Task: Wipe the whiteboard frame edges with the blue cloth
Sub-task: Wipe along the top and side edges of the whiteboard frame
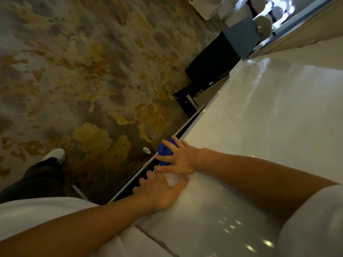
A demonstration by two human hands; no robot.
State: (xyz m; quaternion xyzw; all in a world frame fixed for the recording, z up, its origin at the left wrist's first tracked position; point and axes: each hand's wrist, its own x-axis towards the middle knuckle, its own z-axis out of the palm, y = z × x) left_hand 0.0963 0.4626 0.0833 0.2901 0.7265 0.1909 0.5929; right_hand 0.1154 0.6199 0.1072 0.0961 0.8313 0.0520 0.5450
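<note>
The right hand (182, 160) presses a crumpled blue cloth (165, 152) against the lower frame edge (193, 125) of the glossy white whiteboard (269, 127), its fingers spread over the bunched fabric and holding it pinned there, just above the narrow metal tray rail (133, 179) that runs along that edge. The left hand (161, 191) lies flat and open on the board face just beside it, thumb out, fingertips curled over the edge toward the dark gap behind the rail; it holds nothing. The likeliest trouble is the cloth slipping from under the spread fingers and dropping to the brown and gold patterned carpet (83, 71), since it is pinned, not wrapped. The bracing hand also sits in the cloth's path on the near side, so a stroke that way would run into it. Along the edge toward the far corner the way looks open until the black stand base (187, 101) and the dark box (219, 58). A small white scrap (147, 150) lies on the carpet near the cloth.
</note>
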